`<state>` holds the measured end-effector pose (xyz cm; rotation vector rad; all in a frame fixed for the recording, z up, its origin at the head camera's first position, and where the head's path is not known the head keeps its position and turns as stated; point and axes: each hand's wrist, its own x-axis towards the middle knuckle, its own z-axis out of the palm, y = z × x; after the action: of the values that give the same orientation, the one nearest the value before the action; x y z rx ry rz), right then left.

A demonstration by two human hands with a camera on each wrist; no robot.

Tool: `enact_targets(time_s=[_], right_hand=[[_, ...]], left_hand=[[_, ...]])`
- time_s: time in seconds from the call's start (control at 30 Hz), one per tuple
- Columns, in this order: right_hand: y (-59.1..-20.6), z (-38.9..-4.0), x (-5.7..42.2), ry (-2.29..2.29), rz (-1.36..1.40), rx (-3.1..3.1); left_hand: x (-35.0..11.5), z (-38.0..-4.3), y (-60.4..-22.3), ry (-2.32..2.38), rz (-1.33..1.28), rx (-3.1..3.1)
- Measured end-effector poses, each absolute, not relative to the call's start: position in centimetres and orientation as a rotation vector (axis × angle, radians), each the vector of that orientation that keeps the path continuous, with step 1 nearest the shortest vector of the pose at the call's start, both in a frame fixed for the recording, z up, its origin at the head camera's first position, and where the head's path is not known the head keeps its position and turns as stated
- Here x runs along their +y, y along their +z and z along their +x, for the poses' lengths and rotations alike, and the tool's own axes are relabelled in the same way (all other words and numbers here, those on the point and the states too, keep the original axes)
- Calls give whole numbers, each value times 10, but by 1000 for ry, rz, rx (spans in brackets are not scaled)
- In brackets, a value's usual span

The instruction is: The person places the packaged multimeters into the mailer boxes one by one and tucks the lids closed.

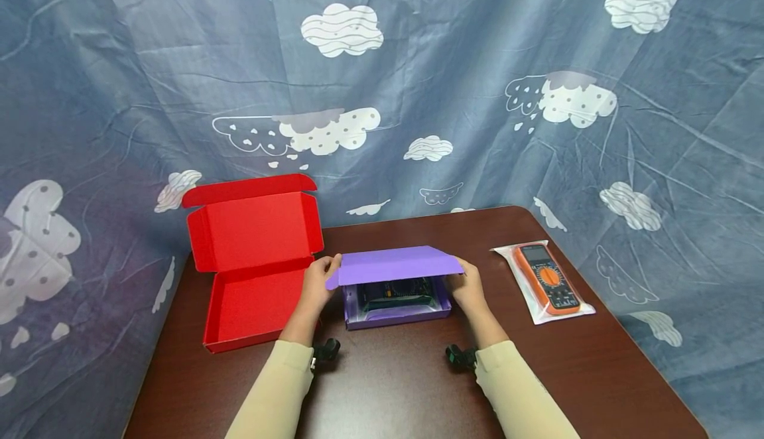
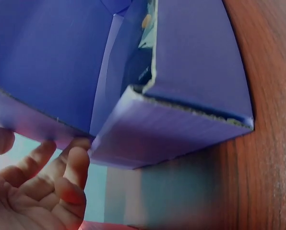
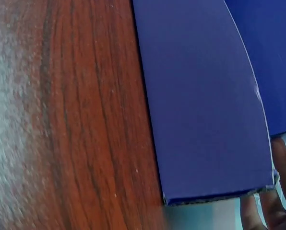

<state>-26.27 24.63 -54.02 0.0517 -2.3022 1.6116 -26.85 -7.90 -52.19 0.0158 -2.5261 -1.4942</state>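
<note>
A purple cardboard box (image 1: 400, 320) lies on the table with its lid (image 1: 394, 266) half lowered over it. Inside, under the lid, a dark device with a round dial, seemingly a multimeter (image 1: 396, 291), sits in clear plastic. My left hand (image 1: 315, 286) holds the lid's left edge; in the left wrist view its bent fingers (image 2: 76, 167) touch the flap beside the box's corner. At the lid's right side, my right hand (image 1: 468, 286) touches the edge. The right wrist view shows its fairly straight fingers (image 3: 272, 206) by the box's far corner, the thumb hidden.
To the left stands an open red box (image 1: 251, 306), its lid upright against the curtain. An orange multimeter (image 1: 546, 276) in a clear bag lies on the right. The brown table (image 1: 388, 386) meets a blue cloud-patterned curtain (image 1: 418, 61) at the back.
</note>
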Motion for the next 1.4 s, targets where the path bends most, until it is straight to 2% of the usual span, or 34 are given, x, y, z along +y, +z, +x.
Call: enact_targets(time_s=[0.17,0.3,0.4,0.7,1.07,1.4], right_hand=[[-528,-258,250,1671,57,-2345],[-549,-269,256,1601,24,-2385],[-551,-271,256,1641,-8,-2374],[-549,-268,260,1873,-284,-2416],[-545,-273,276,1967,-88,-2619],[-546,-280,286,1821,-12,-2824]], left_hand=[[-83,-269,-524,-1611,-17,-2541],[-87,-271,-525,-1635,-31,-2571],[-89,-271,-524,-1656,-13,-2596],[-91,-269,-520,-1757,-13,-2663],[-93,-271,-518,-1733,-28,-2689],[-91,-269,-513,-1771,-21,-2707]])
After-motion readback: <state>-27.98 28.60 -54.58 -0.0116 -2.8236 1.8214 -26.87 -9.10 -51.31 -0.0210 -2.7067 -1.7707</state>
